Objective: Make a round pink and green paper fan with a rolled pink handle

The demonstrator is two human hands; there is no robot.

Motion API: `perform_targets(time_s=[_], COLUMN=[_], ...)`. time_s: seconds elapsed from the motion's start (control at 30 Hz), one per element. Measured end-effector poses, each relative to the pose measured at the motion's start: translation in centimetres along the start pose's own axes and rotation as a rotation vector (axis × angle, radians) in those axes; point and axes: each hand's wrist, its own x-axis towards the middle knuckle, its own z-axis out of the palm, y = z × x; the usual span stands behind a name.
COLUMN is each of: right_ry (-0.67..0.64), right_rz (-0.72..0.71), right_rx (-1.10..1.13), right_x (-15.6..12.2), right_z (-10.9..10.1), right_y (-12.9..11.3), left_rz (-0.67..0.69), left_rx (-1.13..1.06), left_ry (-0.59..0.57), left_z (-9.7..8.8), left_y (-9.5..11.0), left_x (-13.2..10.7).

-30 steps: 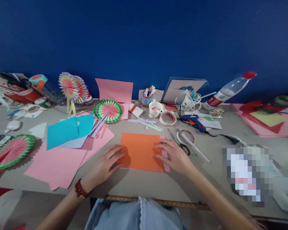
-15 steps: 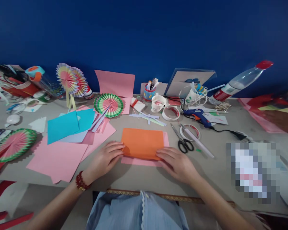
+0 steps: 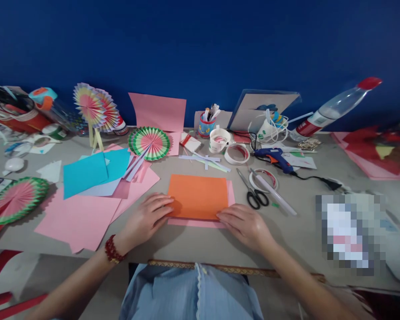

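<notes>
An orange paper sheet (image 3: 198, 196) lies on a pink sheet (image 3: 231, 195) at the near middle of the grey table (image 3: 193, 244). My left hand (image 3: 147, 218) rests at the orange sheet's near left corner, fingers together and pressing on the paper's edge. My right hand (image 3: 245, 223) presses the near right corner, fingers laid flat on the paper. A red bead bracelet (image 3: 112, 251) is on my left wrist.
Black scissors (image 3: 252, 194), a tape roll (image 3: 263, 180) and a blue glue gun (image 3: 274, 157) lie to the right. Pink sheets (image 3: 83, 218), blue paper (image 3: 90, 171) and pleated paper fans (image 3: 149, 142) lie left. A plastic bottle (image 3: 336, 107) leans at the back right.
The orange sheet has gone from an unfolded sheet to a shorter fold with the pink sheet showing along its near edge. Both hands slid to its near corners.
</notes>
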Motion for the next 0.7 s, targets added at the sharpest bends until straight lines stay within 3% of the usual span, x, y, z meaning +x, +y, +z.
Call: perform_targets(time_s=[0.27,0.43,0.7], right_ry=[-0.079,-0.145,-0.158], right_rz=[-0.020,-0.019,0.111], right_rx=[-0.060,-0.034,0.080], right_x=[0.3,0.7,1.1], right_z=[-0.3,0.1,0.0], right_y=[0.4,0.3,0.3], left_rz=[0.008,-0.045,-0.143], left_rx=[0.140,0.077,-0.038], left_ry=[0.007,-0.065,-0.054], left_z=[1.1,1.6,1.1], left_y=[1.2,0.8,0.4], left_x=[0.7,0.4,0.2])
